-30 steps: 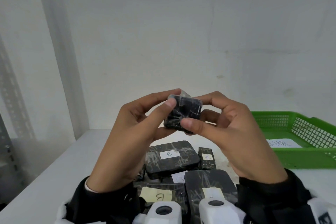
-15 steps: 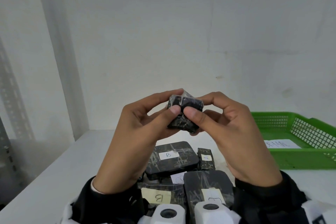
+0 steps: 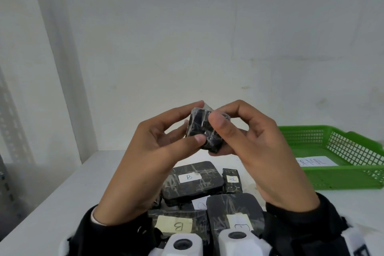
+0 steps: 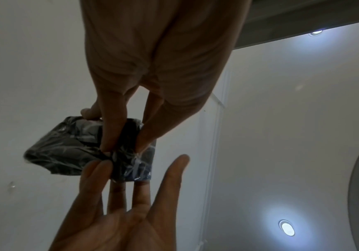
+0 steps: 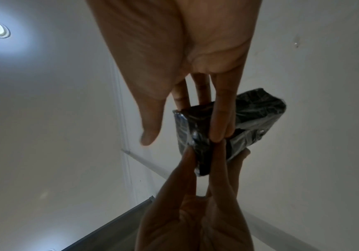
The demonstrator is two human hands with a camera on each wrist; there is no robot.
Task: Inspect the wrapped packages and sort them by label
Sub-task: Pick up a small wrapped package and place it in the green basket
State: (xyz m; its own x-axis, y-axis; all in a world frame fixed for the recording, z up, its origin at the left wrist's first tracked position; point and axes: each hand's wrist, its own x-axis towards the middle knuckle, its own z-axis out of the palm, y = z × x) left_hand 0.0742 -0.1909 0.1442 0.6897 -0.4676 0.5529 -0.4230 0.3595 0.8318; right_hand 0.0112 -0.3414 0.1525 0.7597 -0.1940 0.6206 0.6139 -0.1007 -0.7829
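Up in front of me, my left hand [image 3: 145, 151] and right hand [image 3: 255, 143] both pinched the small black plastic-wrapped package [image 3: 204, 131] with curled fingers, holding it above the lettered black packages [image 3: 192, 181] on the white table [image 3: 52, 203], near the green mesh basket [image 3: 342, 178].

A small black film-wrapped package [image 3: 202, 129] sits tilted in mid-air; labelled black packages [image 3: 192, 181] lie clustered at the desk's [image 3: 62, 193] near edge.
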